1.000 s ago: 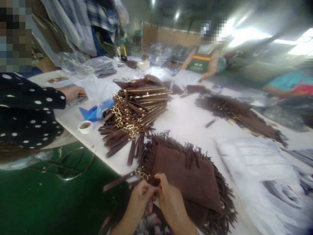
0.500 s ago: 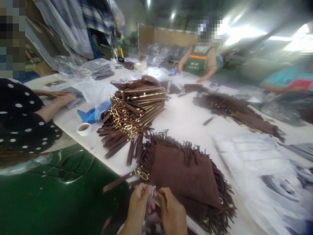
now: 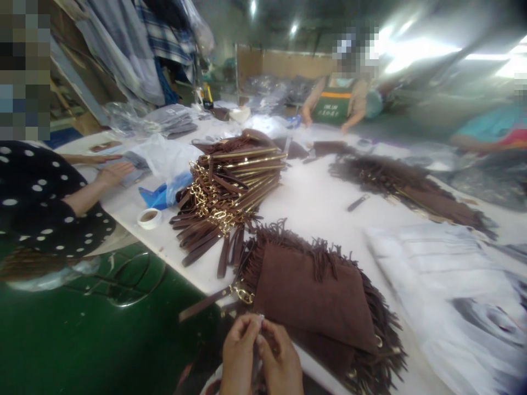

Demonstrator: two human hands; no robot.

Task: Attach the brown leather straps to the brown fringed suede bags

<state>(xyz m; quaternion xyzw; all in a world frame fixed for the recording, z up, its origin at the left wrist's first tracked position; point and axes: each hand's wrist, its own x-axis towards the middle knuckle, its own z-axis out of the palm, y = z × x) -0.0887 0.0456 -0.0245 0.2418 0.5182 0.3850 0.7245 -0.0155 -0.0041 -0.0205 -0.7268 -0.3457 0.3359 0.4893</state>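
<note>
My left hand (image 3: 239, 354) and my right hand (image 3: 281, 359) are together at the table's near edge, fingers pinched. Between the fingertips is a small, pale, shiny thing; the fingers hide most of it, and its kind cannot be made out. Just beyond them lies a flat brown fringed bag (image 3: 313, 296), stacked on at least one more. At its left corner sit a gold clasp (image 3: 245, 296) and a brown strap (image 3: 203, 306) reaching past the table edge. Farther back is a heap of brown bags (image 3: 242, 186) with gold zips, gold chain hardware and many straps.
On the left, a co-worker's hands (image 3: 113, 171) rest on grey material near a tape roll (image 3: 150, 218) and blue plastic (image 3: 155, 196). More fringed bags (image 3: 436, 197) and white plastic sheets (image 3: 428, 274) lie right. Another person (image 3: 334, 104) stands across the table.
My right hand has moved in closer against my left. A thin bluish strip that showed between them is now mostly covered. The whole view has shifted slightly.
</note>
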